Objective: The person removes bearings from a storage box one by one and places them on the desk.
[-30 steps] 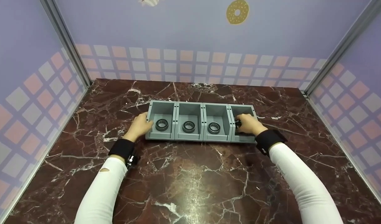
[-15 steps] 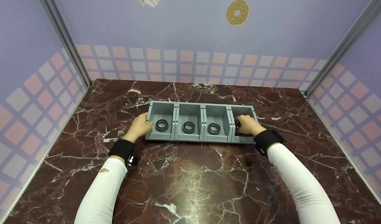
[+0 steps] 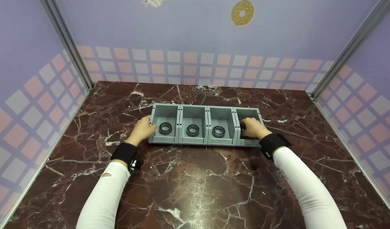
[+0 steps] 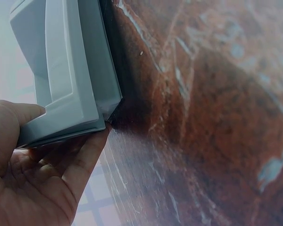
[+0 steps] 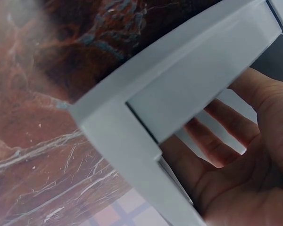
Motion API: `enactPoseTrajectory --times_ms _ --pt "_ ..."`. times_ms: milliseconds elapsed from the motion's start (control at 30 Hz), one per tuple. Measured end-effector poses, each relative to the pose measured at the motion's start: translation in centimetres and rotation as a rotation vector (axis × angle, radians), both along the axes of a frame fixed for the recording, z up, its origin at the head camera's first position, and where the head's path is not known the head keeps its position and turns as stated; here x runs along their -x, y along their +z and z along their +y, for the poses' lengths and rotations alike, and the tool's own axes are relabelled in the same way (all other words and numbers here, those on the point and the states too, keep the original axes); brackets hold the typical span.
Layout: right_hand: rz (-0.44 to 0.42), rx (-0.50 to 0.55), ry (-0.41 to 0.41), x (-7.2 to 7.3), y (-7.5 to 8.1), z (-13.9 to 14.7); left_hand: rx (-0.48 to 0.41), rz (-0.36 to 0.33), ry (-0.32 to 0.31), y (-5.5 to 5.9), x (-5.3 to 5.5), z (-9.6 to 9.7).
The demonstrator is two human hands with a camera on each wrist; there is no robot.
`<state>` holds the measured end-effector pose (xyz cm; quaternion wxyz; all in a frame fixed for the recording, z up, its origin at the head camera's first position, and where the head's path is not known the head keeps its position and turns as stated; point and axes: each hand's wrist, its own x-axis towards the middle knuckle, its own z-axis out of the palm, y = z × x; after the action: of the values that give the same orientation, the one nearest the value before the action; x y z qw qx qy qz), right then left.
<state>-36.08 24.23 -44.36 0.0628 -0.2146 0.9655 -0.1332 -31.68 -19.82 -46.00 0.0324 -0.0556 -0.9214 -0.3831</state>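
Observation:
A row of several joined grey storage bins point(image 3: 193, 140) lies on the table. At its left end my left hand point(image 3: 143, 129) grips the side wall of the leftmost bin point(image 4: 68, 106), thumb over the rim and fingers along the outside. Inside the rightmost bin point(image 5: 179, 84) is my right hand point(image 3: 254, 128), with a dark bearing point(image 3: 243, 126) at its fingertips, mostly hidden behind the fingers. One black ring bearing lies in each of the other bins: a left one point(image 3: 165, 128), a middle one point(image 3: 193, 130) and another point(image 3: 218, 131) beside my right hand's bin.
The table point(image 3: 195, 187) has a dark red marble top with white veins. Purple panels with pink and white checks stand around it, the back panel point(image 3: 195, 38) behind the bins. Black bands point(image 3: 274, 144) circle both wrists.
My right hand has shifted very slightly within the rightmost bin. The left hand, the bins and the other bearings have stayed in place.

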Motion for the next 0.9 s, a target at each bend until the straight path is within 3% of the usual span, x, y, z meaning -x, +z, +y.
enactPoseTrajectory --times_ms 400,633,900 --pt "0.014 0.014 -0.005 -0.15 -0.04 -0.02 0.0 -0.021 -0.002 0.12 -0.03 0.14" --pt "-0.027 -0.001 -0.048 -0.02 -0.02 -0.07 0.002 -0.008 0.007 -0.03 -0.09 0.02" --pt "-0.04 0.009 -0.042 -0.06 0.14 -0.17 0.011 -0.022 0.009 -0.14 0.1 -0.07"
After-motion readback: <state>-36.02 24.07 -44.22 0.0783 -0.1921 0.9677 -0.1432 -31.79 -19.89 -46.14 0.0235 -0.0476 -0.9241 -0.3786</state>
